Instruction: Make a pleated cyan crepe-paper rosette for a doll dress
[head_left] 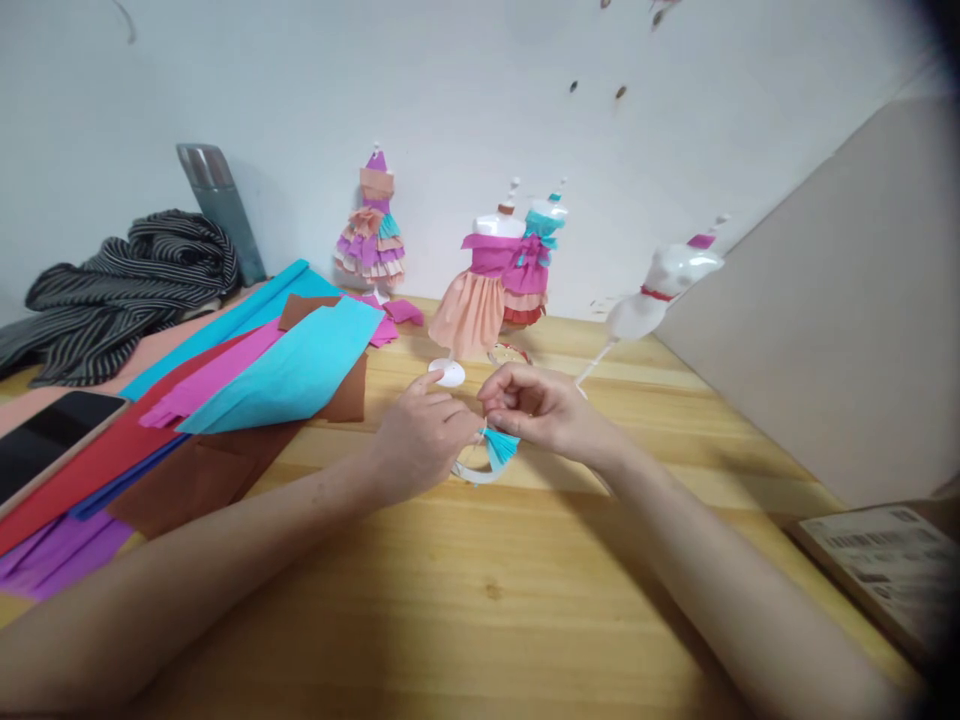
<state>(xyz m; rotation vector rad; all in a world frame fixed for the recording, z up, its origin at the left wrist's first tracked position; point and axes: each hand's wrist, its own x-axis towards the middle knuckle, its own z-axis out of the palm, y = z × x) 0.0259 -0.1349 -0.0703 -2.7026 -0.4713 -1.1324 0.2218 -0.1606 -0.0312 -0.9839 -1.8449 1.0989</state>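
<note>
Both hands meet over the wooden table [480, 600]. My left hand [421, 436] and my right hand [536, 405] pinch a small pleated piece of turquoise crepe paper [501, 447], gathered at the top and fanned out below. A curl of white tape or strip [474, 473] lies just under it on the table. Right behind the hands stands a white round stand base [448, 373] of a small mannequin wearing a pink and peach paper dress [480, 290].
Sheets of turquoise [300, 365], red, brown, magenta and purple paper lie at left beside a phone [45, 435]. A striped cloth [127, 285] and steel flask [221, 210] sit at back left. Two more dressed mannequins [373, 230] and a bare white one [660, 285] stand behind. A cardboard box [832, 310] rises at right.
</note>
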